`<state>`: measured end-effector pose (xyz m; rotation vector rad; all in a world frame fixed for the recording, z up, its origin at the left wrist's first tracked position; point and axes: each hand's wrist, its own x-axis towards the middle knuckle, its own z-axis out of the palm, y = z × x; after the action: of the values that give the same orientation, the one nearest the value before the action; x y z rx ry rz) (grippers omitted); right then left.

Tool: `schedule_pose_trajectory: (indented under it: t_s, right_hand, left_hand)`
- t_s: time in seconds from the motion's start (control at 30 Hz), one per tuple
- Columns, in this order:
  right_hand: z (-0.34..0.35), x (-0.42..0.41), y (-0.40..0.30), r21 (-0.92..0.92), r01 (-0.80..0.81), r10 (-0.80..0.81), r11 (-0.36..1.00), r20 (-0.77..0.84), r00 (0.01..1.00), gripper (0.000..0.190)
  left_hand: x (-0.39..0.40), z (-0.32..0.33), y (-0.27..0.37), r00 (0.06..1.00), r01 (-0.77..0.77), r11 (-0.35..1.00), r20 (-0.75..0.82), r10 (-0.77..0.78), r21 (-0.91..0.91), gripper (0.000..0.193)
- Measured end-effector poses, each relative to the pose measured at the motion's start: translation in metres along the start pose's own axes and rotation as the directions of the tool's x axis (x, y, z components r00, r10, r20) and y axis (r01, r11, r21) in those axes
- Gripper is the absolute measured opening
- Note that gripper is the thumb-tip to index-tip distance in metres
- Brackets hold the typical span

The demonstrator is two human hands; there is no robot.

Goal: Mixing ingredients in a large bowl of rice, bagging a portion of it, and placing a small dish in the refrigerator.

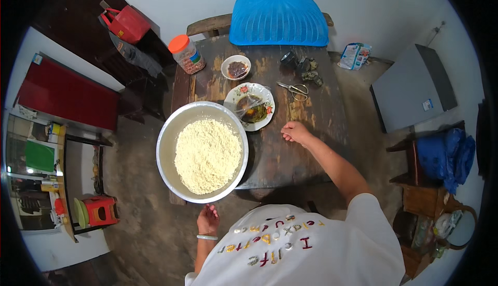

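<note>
A large metal basin holds a heap of pale yellow crumbly grains and overhangs the front left of the worn wooden table. My left hand, with a pale bangle at the wrist, is just below the basin's near rim. Its palm is turned up, fingers slightly curled, and I see nothing in it. Over the table, right of the basin, is my right hand with fingers curled together and nothing visible in them. Near it are a floral plate with dark sauce and clear plastic, and metal scissors.
A white bowl of dark sauce and an orange-lidded plastic jar stand at the far left. Crumpled dark packaging lies far right, beside a dark cup. A blue mesh food cover occupies the far edge.
</note>
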<state>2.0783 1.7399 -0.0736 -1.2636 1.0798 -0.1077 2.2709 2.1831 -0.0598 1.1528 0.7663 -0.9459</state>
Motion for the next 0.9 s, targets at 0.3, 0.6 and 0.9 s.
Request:
schedule_pose_trajectory:
  t_s: [0.3, 0.6, 0.9]
  right_hand:
    - [-0.073, 0.046, -0.041, -0.764, 0.251, -0.628, 0.594, -0.245, 0.738, 0.011]
    - [-0.083, 0.073, -0.072, -0.897, 0.100, -0.593, 0.430, -0.197, 0.781, 0.015]
    - [-0.098, 0.078, -0.074, -0.763, 0.185, -0.656, 0.619, -0.373, 0.656, 0.011]
  left_hand:
    - [-0.027, -0.007, -0.011, 0.998, -0.022, 0.999, -0.058, 0.020, -0.034, 0.006]
    - [-0.039, -0.050, 0.045, 0.936, -0.346, 0.935, -0.105, 0.337, -0.083, 0.008]
    - [-0.049, -0.053, 0.075, 0.863, -0.472, 0.871, -0.271, 0.427, -0.132, 0.008]
